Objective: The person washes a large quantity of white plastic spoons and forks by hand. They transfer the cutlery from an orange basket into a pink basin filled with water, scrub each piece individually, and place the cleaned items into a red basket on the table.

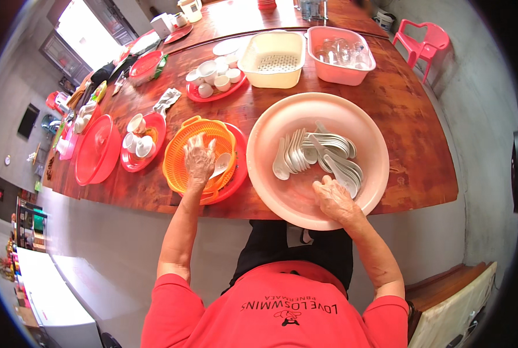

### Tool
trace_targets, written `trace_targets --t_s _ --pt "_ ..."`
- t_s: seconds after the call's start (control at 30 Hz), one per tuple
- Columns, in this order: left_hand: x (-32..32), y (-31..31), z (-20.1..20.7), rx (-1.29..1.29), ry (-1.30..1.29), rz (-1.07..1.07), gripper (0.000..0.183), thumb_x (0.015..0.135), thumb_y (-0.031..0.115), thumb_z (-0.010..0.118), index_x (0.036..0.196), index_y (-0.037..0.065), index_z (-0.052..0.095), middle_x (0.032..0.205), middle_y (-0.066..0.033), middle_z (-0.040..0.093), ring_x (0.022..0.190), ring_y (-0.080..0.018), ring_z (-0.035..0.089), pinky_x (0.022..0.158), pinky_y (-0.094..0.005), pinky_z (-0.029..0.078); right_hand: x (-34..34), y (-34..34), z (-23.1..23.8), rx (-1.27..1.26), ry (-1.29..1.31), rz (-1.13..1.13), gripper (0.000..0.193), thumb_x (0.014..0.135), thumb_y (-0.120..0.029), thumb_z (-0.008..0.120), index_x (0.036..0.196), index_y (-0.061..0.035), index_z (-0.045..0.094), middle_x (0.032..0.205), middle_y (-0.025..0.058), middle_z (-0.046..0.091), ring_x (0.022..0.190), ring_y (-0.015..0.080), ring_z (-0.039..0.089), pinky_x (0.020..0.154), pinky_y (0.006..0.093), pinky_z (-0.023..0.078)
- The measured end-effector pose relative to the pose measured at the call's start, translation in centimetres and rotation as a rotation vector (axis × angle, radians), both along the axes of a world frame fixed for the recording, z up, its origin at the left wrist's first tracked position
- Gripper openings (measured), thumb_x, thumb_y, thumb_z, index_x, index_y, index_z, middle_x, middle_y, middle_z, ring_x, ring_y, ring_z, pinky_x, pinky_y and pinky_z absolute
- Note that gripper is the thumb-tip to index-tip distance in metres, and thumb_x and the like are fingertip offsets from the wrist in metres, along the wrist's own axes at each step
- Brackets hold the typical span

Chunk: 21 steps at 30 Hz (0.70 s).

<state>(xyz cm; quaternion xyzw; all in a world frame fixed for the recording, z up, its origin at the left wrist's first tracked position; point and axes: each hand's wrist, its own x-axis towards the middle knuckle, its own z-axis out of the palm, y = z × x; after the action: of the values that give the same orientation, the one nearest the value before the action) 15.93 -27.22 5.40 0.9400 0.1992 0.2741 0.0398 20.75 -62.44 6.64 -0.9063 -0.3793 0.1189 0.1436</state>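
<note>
My left hand reaches into an orange colander, fingers spread and holding nothing. A white soup spoon lies in the colander beside it. Under the colander is a red tray. Over the near side of a large pale pink basin, my right hand has its fingers curled in. Whatever those fingers might grip is hidden. Just beyond that hand, white soup spoons lie nested in several rows inside the basin. More stacked spoons fan out close to its knuckles.
Farther back are a cream tub with a perforated base and a pink tub of clear glasses. Red plates of white cups and a red basin stand leftward. A grey cloth lies between. The wooden table's edge is near me.
</note>
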Motion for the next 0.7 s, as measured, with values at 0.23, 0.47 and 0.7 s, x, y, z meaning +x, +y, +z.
trace_targets --t_s 0.23,0.47,0.7 --pt "4.0 -14.6 5.5 -0.324 0.2 -0.904 0.014 0.079 0.01 0.057 0.091 0.006 0.063 0.097 -0.0084 0.061 0.092 -0.0258 0.056 0.083 -0.0379 0.044 0.3 0.2 1.0 -0.145 0.211 0.113 0.021 0.079 -0.021 0.055 0.091 -0.0037 0.058 0.104 0.0209 0.053 0.092 0.0365 0.056 0.082 0.043 0.046" --pt "8.4 -21.8 1.0 0.164 0.346 -1.174 0.021 0.074 0.011 0.056 0.095 0.007 0.059 0.1 -0.0036 0.055 0.097 -0.0212 0.051 0.082 -0.0336 0.042 -0.4 -2.3 4.1 -0.036 -0.259 -0.197 0.01 0.078 -0.004 0.052 0.087 -0.0022 0.056 0.091 0.0139 0.054 0.087 0.0258 0.058 0.067 0.0333 0.052" --pt "8.2 -24.7 0.1 0.408 0.298 -0.96 0.013 0.072 0.015 0.058 0.083 0.009 0.06 0.089 -0.0052 0.051 0.089 -0.0217 0.051 0.072 -0.0351 0.042 1.7 -3.8 2.5 0.056 -0.213 -0.321 0.012 0.077 -0.003 0.053 0.088 0.0009 0.056 0.095 0.018 0.054 0.088 0.0315 0.06 0.071 0.0362 0.052"
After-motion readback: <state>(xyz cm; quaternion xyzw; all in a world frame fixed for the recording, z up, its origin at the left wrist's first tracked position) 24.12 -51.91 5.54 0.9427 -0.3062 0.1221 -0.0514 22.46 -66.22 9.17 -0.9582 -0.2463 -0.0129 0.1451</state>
